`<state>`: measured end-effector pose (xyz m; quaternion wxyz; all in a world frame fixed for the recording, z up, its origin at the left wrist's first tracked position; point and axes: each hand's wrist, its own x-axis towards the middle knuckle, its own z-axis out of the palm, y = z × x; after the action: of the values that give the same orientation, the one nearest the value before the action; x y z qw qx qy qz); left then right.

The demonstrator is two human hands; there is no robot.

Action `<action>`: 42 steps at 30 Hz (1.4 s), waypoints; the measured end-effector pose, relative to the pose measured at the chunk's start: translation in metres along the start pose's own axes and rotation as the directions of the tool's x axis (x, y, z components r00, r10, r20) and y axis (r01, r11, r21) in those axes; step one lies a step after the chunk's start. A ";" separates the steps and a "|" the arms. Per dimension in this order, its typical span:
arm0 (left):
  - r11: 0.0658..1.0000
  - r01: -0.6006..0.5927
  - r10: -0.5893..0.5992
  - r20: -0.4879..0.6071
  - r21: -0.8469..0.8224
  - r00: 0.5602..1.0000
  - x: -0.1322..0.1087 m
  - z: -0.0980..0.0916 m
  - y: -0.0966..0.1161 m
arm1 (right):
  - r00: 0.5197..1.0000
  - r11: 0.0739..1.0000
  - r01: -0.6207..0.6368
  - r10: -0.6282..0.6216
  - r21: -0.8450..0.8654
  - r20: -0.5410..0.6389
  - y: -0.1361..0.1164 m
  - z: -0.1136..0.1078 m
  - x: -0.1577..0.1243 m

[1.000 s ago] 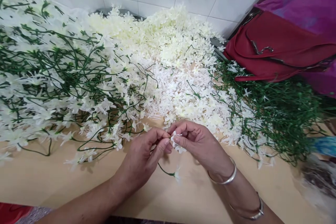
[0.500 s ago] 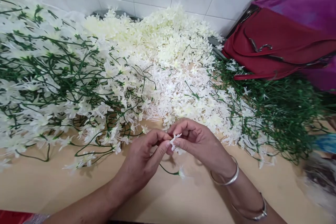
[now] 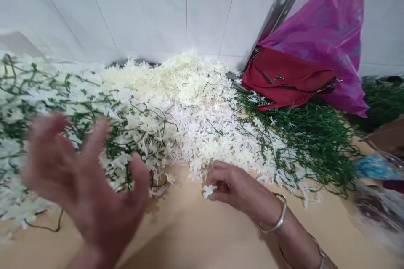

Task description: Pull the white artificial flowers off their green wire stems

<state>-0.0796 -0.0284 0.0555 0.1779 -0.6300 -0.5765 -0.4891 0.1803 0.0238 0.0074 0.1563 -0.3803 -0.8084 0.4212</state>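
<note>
My right hand [image 3: 229, 187] pinches a small white artificial flower [image 3: 208, 191] between thumb and fingertips, low over the tabletop. On the left, my left hand [image 3: 91, 180] is raised with its fingers spread; motion blurs it, and no object shows in it. Behind it spreads a pile of white flowers on green stems [image 3: 126, 134]. Loose white and cream flower heads [image 3: 195, 92] are heaped in the middle, just beyond my right hand.
Bare green stems [image 3: 318, 143] lie in a tangle on the right, with a red bag [image 3: 284, 77] and a purple plastic bag [image 3: 337, 38] behind them. A clear plastic bag [image 3: 378, 206] is at the right edge. The tiled wall [image 3: 164, 12] stands behind the tan table [image 3: 189, 235].
My hands were together at a white flower; my left hand has since moved away leftward and opened. A stemmed flower below them is gone from there. The view has shifted up and right.
</note>
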 end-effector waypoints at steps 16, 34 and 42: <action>0.628 0.568 -0.039 0.708 -0.532 0.705 -0.075 0.061 0.016 | 0.943 0.904 0.013 0.131 0.427 -0.305 -0.004 0.018 0.006; 0.159 0.835 -0.194 0.812 -0.527 0.550 -0.062 0.050 0.015 | 0.930 0.839 0.174 0.032 0.515 -0.367 -0.007 0.015 0.008; 0.082 0.876 -0.290 0.830 -0.475 0.477 -0.073 0.055 0.015 | 0.811 0.910 0.165 0.095 0.380 -0.578 -0.004 0.005 0.004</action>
<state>-0.0329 -0.0293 -0.0249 -0.5800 -0.4118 -0.4551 -0.5357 0.1732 0.0225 0.0078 0.4815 -0.4340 -0.6203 0.4416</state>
